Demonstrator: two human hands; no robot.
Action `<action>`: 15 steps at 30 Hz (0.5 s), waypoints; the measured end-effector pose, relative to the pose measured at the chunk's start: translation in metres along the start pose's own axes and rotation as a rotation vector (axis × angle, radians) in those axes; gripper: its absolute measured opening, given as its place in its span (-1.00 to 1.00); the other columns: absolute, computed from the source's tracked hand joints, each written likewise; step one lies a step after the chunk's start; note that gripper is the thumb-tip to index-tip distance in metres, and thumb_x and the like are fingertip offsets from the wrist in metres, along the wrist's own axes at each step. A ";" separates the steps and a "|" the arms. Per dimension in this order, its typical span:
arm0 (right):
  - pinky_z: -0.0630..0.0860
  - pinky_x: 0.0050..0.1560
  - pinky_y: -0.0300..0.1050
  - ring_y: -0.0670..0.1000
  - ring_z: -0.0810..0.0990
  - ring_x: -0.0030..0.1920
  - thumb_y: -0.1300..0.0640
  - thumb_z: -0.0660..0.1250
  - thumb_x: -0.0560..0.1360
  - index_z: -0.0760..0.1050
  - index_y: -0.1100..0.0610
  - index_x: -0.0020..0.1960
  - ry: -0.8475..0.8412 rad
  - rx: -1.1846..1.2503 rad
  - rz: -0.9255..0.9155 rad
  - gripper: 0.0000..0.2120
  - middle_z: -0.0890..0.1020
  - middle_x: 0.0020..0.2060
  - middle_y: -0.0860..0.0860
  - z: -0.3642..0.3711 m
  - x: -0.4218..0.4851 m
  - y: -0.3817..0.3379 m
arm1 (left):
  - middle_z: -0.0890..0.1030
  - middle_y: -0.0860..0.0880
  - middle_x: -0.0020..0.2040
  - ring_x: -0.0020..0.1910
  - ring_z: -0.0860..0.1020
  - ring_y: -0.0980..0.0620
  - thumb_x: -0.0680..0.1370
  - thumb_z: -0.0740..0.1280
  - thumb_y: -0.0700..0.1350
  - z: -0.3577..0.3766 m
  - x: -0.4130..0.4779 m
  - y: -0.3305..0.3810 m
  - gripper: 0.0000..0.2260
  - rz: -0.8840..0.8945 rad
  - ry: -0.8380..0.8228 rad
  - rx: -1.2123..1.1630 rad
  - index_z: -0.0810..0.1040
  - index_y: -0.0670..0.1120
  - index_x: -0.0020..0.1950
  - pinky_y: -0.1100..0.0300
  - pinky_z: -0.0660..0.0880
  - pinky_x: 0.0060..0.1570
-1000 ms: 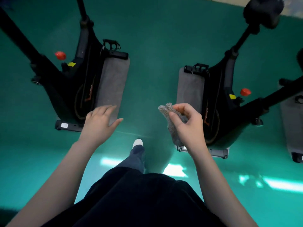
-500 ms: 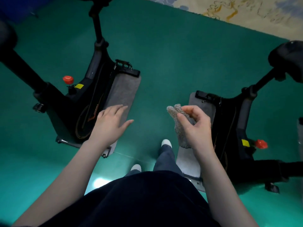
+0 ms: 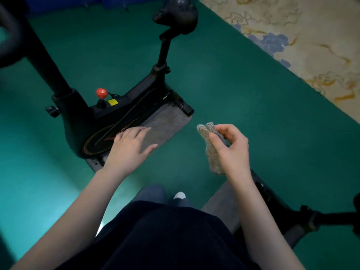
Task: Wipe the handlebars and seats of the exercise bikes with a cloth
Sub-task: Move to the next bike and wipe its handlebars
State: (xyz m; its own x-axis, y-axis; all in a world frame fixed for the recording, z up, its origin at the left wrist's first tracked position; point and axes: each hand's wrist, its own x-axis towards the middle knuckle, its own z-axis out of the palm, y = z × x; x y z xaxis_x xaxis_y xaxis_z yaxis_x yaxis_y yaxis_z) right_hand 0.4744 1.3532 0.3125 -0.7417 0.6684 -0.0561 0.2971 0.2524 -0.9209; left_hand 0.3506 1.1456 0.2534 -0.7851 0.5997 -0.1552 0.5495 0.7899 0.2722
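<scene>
Right hand (image 3: 231,151) fingers pinching grey cloth (image 3: 213,160); left hand (image 3: 126,151) fingers spread, seemingly midair.

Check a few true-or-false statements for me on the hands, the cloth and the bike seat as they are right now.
1. The right hand holds the cloth. True.
2. The left hand grips the seat. False: its fingers are straight and hold nothing, and it is low by the body of the bike, apart from the seat.
3. The cloth is pressed on the seat. False: it is held up in the air, away from the seat, and no wiping contact shows.
4. A red knob stands on the bike's frame. True.
</scene>
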 end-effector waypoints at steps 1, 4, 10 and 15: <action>0.49 0.06 -0.26 -0.12 0.59 -0.04 0.26 0.39 0.46 0.53 -0.03 -0.15 -0.039 0.004 -0.015 -0.81 0.62 -0.17 -0.17 0.002 0.012 -0.003 | 0.38 0.01 0.39 0.39 0.29 -0.03 0.55 0.16 0.21 -0.001 0.003 -0.002 -0.47 -0.038 0.009 -0.008 0.29 -0.02 0.45 -0.01 0.18 0.35; 0.44 0.00 -0.41 -0.30 0.55 -0.11 0.25 0.38 0.46 0.54 -0.01 -0.12 -0.170 -0.008 -0.056 -0.84 0.61 -0.18 -0.21 0.013 0.049 -0.010 | 0.38 0.00 0.39 0.39 0.29 -0.03 0.54 0.18 0.21 -0.005 0.012 -0.011 -0.47 -0.172 0.033 -0.033 0.30 -0.01 0.44 -0.03 0.20 0.35; 0.41 -0.06 -0.47 -0.34 0.53 -0.15 0.27 0.38 0.47 0.57 0.07 -0.07 -0.331 -0.005 -0.131 -0.88 0.61 -0.18 -0.20 0.055 0.128 -0.028 | 0.40 -0.02 0.38 0.37 0.32 -0.05 0.53 0.21 0.20 -0.013 0.047 -0.036 -0.47 -0.358 0.094 -0.065 0.34 -0.04 0.43 -0.05 0.25 0.33; 0.42 -0.09 -0.47 -0.31 0.54 -0.14 0.27 0.38 0.47 0.57 0.07 -0.08 -0.454 -0.009 -0.183 -0.88 0.63 -0.16 -0.16 0.102 0.189 -0.049 | 0.37 0.00 0.40 0.39 0.29 -0.03 0.54 0.20 0.19 -0.022 0.090 -0.061 -0.46 -0.478 0.137 -0.089 0.31 -0.03 0.44 -0.02 0.23 0.34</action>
State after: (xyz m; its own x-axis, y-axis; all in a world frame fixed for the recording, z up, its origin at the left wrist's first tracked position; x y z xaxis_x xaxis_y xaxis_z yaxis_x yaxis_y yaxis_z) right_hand 0.2581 1.3957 0.3081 -0.9689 0.2404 -0.0584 0.1415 0.3448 -0.9280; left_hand 0.2407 1.1489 0.2435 -0.9765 0.1467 -0.1577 0.0978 0.9543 0.2823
